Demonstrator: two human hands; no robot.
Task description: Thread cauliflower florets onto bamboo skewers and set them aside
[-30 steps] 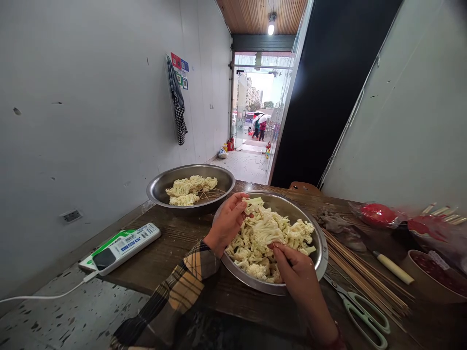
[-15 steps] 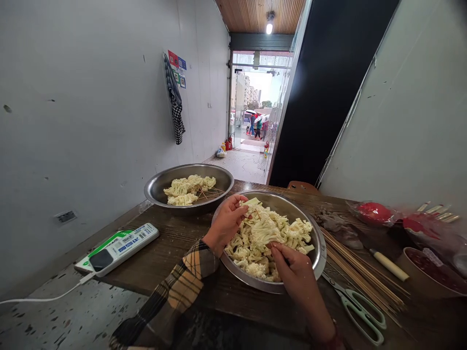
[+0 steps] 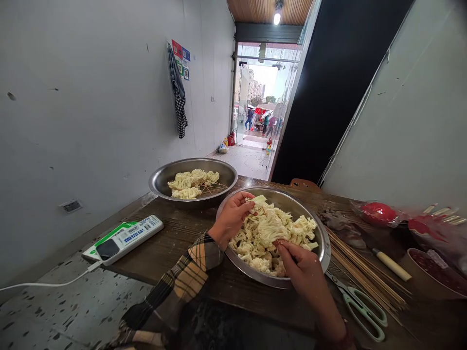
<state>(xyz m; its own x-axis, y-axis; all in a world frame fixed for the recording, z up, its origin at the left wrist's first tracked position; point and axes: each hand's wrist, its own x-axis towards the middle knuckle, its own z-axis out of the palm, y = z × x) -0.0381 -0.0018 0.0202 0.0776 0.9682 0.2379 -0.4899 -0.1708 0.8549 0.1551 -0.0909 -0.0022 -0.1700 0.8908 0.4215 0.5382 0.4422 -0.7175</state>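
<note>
Pale cauliflower (image 3: 270, 228), silver bowl (image 3: 321, 243), tan-and-black plaid sleeve (image 3: 182, 284).

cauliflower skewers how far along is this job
Early, it seems. Done: only a few skewered pieces lie in the far bowl. In hand: the left hand pinches a stem piece and the right hand has its grip on a large floret, over the near bowl. Left: that bowl is heaped with loose florets, and a thick bundle of bare skewers lies to its right.
</note>
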